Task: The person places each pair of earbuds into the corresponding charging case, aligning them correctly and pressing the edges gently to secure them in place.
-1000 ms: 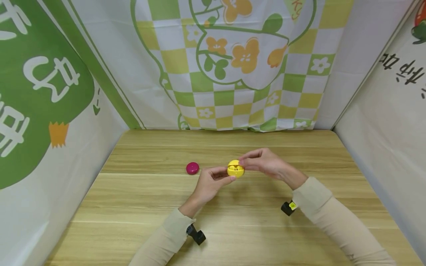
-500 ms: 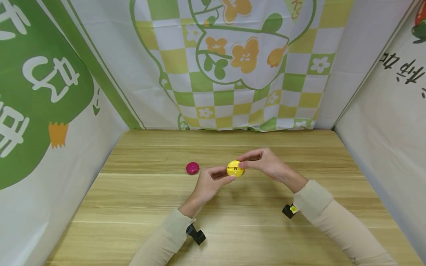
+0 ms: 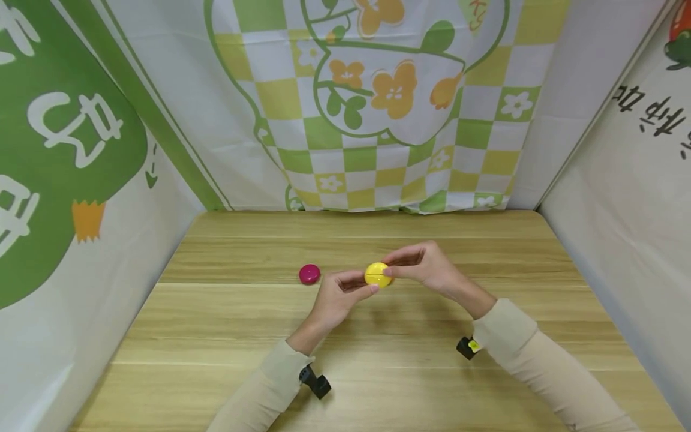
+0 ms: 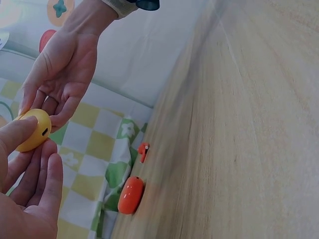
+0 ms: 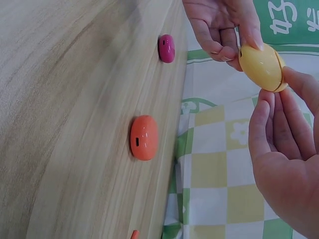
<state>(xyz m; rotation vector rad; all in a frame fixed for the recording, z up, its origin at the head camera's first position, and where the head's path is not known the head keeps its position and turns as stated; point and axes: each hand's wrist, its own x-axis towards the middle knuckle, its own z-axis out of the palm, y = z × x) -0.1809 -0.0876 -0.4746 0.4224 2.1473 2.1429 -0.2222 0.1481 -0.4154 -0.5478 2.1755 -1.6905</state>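
Note:
A round, glossy yellow earbud case [image 3: 376,276] is held above the table between both hands, its lid down on its base with a thin seam showing. My left hand [image 3: 336,298] pinches the lower half between thumb and fingers. From the other side my right hand [image 3: 432,272] grips the lid, thumb on top. In the left wrist view, a dark charging port shows on the side of the yellow case [image 4: 40,130]. The earbuds seen inside earlier are now hidden.
On the wooden table [image 3: 259,336], a magenta case [image 3: 309,274] lies left of the hands. An orange case [image 5: 144,138] stands on the tabletop, mostly hidden by the hands in the head view. Near it lies a small orange earbud [image 4: 143,151]. Printed curtains [image 3: 372,174] enclose the table.
The yellow case's lid has come down from partly raised, covering the earbuds that showed inside. Both hands keep their hold, and the view has shifted slightly.

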